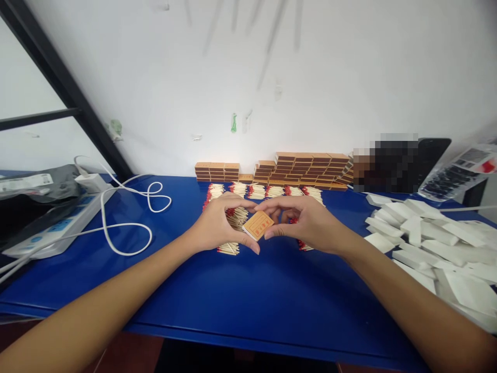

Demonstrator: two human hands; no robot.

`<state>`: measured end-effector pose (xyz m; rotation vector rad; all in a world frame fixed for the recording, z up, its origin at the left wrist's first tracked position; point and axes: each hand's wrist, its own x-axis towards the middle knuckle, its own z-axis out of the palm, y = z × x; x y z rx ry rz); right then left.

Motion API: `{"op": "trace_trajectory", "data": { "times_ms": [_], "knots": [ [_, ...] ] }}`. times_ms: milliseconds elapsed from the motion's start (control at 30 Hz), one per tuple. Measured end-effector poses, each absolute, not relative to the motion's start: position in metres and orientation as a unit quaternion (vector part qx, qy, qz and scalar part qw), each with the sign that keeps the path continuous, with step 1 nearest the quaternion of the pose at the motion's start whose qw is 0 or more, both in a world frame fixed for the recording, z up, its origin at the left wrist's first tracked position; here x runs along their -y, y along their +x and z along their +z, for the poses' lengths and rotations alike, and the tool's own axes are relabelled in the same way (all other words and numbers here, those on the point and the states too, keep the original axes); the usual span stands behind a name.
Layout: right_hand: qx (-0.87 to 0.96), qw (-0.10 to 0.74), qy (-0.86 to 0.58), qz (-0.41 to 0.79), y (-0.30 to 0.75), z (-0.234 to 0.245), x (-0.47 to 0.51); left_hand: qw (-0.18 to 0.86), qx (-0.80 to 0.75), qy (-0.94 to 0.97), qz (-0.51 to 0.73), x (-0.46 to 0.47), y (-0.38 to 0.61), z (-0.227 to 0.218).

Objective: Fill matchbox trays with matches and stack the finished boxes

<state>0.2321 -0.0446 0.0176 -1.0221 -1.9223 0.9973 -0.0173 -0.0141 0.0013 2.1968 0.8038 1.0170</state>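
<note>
The matchbox (258,225) sits between the person's two hands: the right grip (310,223) pinches its right side with thumb and fingers, while the left grip (217,220) curves around its left end; whether that one also clamps it cannot be told. Matchsticks (236,189) lie beyond the matchbox, before stacked boxes (306,168) at the wall (233,77). Bare table (233,295) stretches from the matchbox to the near edge. White card pieces (427,233) bound its right, a power strip (42,243) its far left.
</note>
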Motion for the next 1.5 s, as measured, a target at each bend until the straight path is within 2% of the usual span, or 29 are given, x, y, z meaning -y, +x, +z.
{"op": "trace_trajectory", "data": {
  "times_ms": [267,467,600,733,933,1033,1100,1300,1500],
  "knots": [
    [0.737,0.346,-0.386,0.433,0.229,0.023,0.05,0.279,-0.31,0.833,0.364,0.016,-0.015,-0.002],
    [0.719,0.391,-0.424,0.388,0.236,0.019,0.043,0.271,-0.345,0.799,0.411,0.011,-0.018,0.0],
    [0.74,0.387,-0.459,0.302,0.241,0.012,0.037,0.205,-0.346,0.805,0.436,0.007,-0.02,-0.002],
    [0.767,0.386,-0.501,0.108,0.242,0.009,0.011,0.11,-0.379,0.795,0.461,-0.003,-0.026,-0.004],
    [0.806,0.226,-0.532,-0.13,0.214,0.033,-0.06,0.038,-0.491,0.719,0.49,-0.023,-0.044,-0.004],
    [0.804,0.121,-0.552,-0.181,0.194,0.043,-0.087,0.023,-0.548,0.68,0.486,-0.033,-0.052,-0.005],
    [0.802,0.08,-0.561,-0.191,0.184,0.044,-0.097,0.01,-0.597,0.646,0.475,-0.04,-0.058,-0.007],
    [0.798,0.047,-0.555,-0.228,0.176,0.033,-0.104,0.062,-0.674,0.631,0.379,-0.062,-0.072,-0.02],
    [0.813,0.036,-0.535,-0.229,0.179,0.028,-0.103,0.085,-0.664,0.663,0.334,-0.073,-0.078,-0.032]
  ]
}}
